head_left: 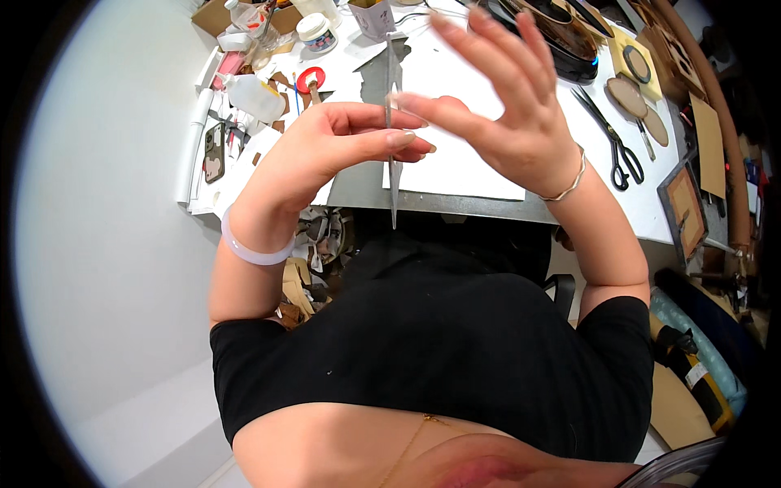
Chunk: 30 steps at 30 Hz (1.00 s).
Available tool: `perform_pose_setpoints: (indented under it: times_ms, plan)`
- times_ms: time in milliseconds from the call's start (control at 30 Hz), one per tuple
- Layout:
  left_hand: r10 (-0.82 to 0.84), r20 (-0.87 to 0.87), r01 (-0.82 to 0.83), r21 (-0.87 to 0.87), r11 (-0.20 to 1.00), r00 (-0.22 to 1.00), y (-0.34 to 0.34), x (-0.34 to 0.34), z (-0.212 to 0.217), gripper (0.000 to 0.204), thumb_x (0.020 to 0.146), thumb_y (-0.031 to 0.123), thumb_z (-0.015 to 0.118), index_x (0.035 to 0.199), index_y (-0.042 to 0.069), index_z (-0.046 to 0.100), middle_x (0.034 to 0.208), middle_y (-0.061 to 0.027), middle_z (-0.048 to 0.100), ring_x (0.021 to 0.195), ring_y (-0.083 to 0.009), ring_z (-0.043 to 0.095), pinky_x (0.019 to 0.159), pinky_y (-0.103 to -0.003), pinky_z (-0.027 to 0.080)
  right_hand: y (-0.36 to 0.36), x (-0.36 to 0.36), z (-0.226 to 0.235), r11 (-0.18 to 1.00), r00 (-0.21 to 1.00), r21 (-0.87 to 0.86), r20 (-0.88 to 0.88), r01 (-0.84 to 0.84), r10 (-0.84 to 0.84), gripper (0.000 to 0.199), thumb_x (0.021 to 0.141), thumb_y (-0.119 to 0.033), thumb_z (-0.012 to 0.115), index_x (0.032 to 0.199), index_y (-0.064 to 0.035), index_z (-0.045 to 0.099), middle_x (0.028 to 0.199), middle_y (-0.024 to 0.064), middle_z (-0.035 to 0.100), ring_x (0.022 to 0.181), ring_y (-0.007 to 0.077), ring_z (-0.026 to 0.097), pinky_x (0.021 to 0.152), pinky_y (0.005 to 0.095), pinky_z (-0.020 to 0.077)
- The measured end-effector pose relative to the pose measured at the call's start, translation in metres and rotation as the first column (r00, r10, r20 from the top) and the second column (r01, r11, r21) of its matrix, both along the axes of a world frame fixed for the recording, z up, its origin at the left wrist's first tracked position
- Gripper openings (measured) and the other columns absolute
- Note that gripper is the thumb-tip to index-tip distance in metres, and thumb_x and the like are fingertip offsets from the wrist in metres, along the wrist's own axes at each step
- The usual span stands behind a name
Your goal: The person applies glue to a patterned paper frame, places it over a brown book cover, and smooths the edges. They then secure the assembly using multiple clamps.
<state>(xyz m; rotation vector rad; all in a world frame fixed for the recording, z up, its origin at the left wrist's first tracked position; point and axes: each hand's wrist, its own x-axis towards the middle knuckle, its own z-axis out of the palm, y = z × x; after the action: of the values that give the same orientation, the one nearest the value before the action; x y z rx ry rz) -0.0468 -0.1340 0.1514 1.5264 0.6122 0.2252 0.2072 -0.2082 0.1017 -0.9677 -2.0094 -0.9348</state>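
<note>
One tabletop (641,208) backs two hands (325,146), one grey piece (394,195).

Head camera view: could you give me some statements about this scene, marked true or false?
1. The left hand holds a thin flat piece, seen nearly edge-on. True.
2. The right hand grips the scissors. False: its fingers are spread, and the scissors lie on the table.
3. The phone lies left of the scissors. True.
4. The wide pale bracelet is on the right arm. False: it is on the left.
</note>
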Motion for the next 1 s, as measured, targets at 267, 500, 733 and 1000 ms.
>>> perform_pose_setpoints:
  times_ms: [267,500,733,1000]
  plan:
    - [-0.030,0.009,0.030,-0.025,0.999,1.000,-0.001,0.000,0.004,0.038,0.096,0.019,0.074,0.124,-0.006,0.069,0.113,-0.0174,0.078,0.109,-0.0233,0.074,0.102,-0.036,0.055,-0.008,-0.015,0.024,0.961,0.998,-0.276,0.049,-0.018,0.033,0.052,0.097,-0.012,0.062,0.141,-0.0384,0.064,0.157,0.0112,0.051,0.149,0.0301,0.044,0.130,0.0562,0.0148]
    - [-0.073,0.000,0.073,-0.031,0.997,0.997,-0.001,-0.002,0.006,0.042,0.091,0.009,0.078,0.130,-0.005,0.067,0.119,-0.0183,0.077,0.115,-0.0230,0.073,0.104,-0.034,0.054,0.014,0.009,0.043,0.947,0.929,-0.298,-0.304,0.119,-0.212,0.050,0.098,-0.003,0.053,0.146,-0.0159,0.062,0.159,0.0151,0.049,0.152,0.0330,0.040,0.130,0.0528,0.0131]
    - [-0.042,0.067,0.024,0.241,0.970,0.997,-0.013,-0.010,-0.016,0.042,0.087,0.004,0.080,0.128,0.000,0.068,0.122,-0.0106,0.075,0.119,-0.0191,0.069,0.103,-0.034,0.053,-0.017,-0.003,0.035,0.771,0.792,-0.314,-0.485,-0.554,0.371,0.053,0.105,-0.018,0.043,0.156,-0.0042,0.043,0.151,0.0205,0.058,0.149,0.0334,0.048,0.129,0.0519,0.0092]
    - [-0.074,0.023,0.047,0.573,0.818,0.997,-0.014,-0.020,-0.032,0.050,0.075,0.001,0.082,0.123,0.009,0.072,0.121,-0.0067,0.073,0.128,-0.0274,0.061,0.108,-0.042,0.048,-0.028,-0.038,0.022,0.741,0.801,-0.343,-0.412,-0.578,0.434,0.061,0.111,-0.052,0.036,0.136,-0.0045,0.064,0.138,0.0135,0.070,0.133,0.0335,0.063,0.129,0.0600,0.0007]
